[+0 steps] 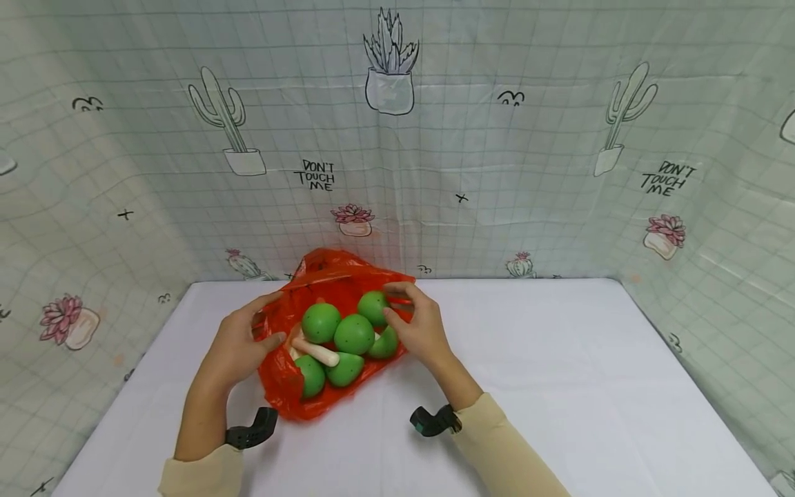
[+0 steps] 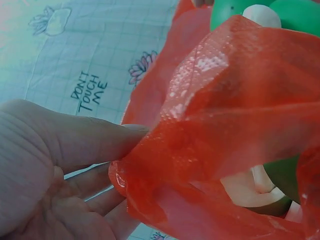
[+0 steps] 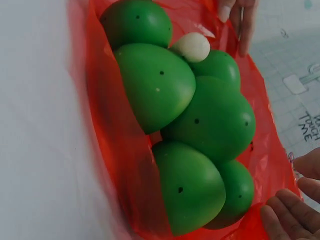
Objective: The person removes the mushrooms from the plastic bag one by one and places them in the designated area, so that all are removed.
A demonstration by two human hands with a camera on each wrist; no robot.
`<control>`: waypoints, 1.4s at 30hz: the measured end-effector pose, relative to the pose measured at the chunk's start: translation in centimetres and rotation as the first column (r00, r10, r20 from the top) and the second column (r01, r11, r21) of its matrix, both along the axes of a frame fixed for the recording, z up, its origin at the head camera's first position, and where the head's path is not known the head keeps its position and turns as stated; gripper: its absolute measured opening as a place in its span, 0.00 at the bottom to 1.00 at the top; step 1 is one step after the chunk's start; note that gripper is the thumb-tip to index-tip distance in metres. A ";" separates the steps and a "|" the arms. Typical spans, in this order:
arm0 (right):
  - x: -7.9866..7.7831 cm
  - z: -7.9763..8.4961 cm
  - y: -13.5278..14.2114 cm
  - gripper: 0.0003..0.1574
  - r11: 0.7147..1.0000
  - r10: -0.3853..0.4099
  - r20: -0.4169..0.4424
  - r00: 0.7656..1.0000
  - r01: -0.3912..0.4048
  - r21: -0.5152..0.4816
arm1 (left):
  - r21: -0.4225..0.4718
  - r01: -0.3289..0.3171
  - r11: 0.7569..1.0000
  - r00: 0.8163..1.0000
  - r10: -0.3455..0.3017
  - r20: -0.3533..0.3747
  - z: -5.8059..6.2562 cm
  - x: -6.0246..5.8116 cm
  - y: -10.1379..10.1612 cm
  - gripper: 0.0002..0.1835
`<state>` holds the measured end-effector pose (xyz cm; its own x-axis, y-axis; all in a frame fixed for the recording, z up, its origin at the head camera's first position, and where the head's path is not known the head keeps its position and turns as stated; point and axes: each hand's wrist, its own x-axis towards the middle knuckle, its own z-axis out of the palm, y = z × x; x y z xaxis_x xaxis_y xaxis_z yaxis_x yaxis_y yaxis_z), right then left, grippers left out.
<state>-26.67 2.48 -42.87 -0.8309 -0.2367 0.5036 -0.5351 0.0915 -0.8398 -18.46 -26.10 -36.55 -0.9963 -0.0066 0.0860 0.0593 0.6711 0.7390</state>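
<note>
A red plastic bag [image 1: 335, 266] lies on the table with its mouth toward me. Inside it sit several green rounded pieces [image 1: 355, 335] with black dots, and a cream stick [image 1: 315, 351] among them. At the bag's left rim is my left hand [image 1: 239, 342], the film between thumb and fingers in the left wrist view, fingertips hidden behind it. My right hand [image 1: 425, 331] reaches in at the right side, its fingers spread apart from the thumb beside a green piece [image 1: 373, 308]. In the right wrist view, fingers [image 3: 287, 212] touch the film.
The bag rests on a white-covered table [image 1: 528, 373], toward its left half. A cloth backdrop [image 1: 447, 159] with cactus drawings stands behind and at both sides. Black wrist cameras [image 1: 253, 429] are strapped to both forearms.
</note>
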 end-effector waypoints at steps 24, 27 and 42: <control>-2.0 -1.3 -0.4 0.33 0.974 -0.119 0.046 0.992 0.107 0.199 | 0.031 0.007 1.000 1.000 -0.006 -0.019 -0.6 -0.1 -0.2 0.36; -2.0 -1.4 -0.4 0.34 0.965 -0.127 0.049 0.991 0.112 0.237 | 0.047 0.008 0.999 1.000 -0.008 -0.016 -0.5 -0.1 -0.1 0.37; -2.2 -1.9 -1.0 0.38 0.944 -0.145 0.063 0.987 0.119 0.308 | 0.063 0.012 0.998 1.000 -0.011 -0.013 -0.4 -0.2 -0.1 0.37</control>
